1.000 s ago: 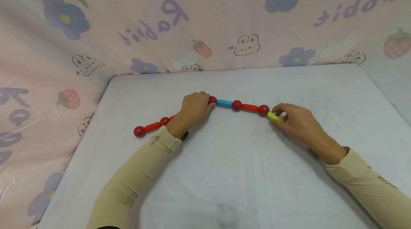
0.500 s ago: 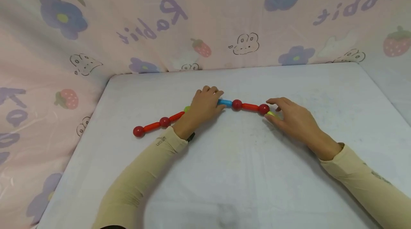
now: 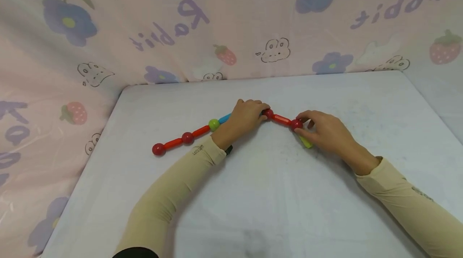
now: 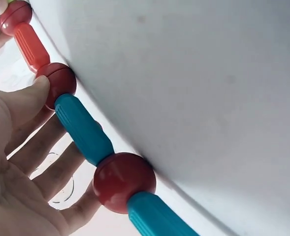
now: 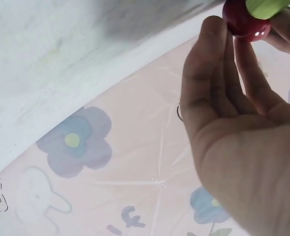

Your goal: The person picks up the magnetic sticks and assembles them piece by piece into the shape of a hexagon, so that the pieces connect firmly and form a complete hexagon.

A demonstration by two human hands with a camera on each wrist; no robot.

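Note:
A chain of toy rods and balls lies bent across the white table. My left hand (image 3: 246, 118) pinches a red ball (image 4: 58, 83) between thumb and fingers, with a blue rod (image 4: 83, 128) and another red ball (image 4: 125, 182) beyond it in the left wrist view. A red rod (image 3: 281, 119) links that pinched ball to the red ball (image 3: 297, 124) that my right hand (image 3: 327, 133) grips. From this ball a yellow-green rod (image 3: 306, 142) points toward the near side, partly behind the right thumb. My left hand covers part of the chain in the head view.
The chain's left part has a green ball (image 3: 214, 124), red rods (image 3: 173, 144), and a red end ball (image 3: 158, 149). A patterned pink curtain (image 3: 231, 21) rises behind the white table (image 3: 275, 201) and along its left side.
My left hand has slid right along the chain to another red ball. The right fingers have shifted from the yellow-green rod to the end red ball, and that rod has swung toward the near side.

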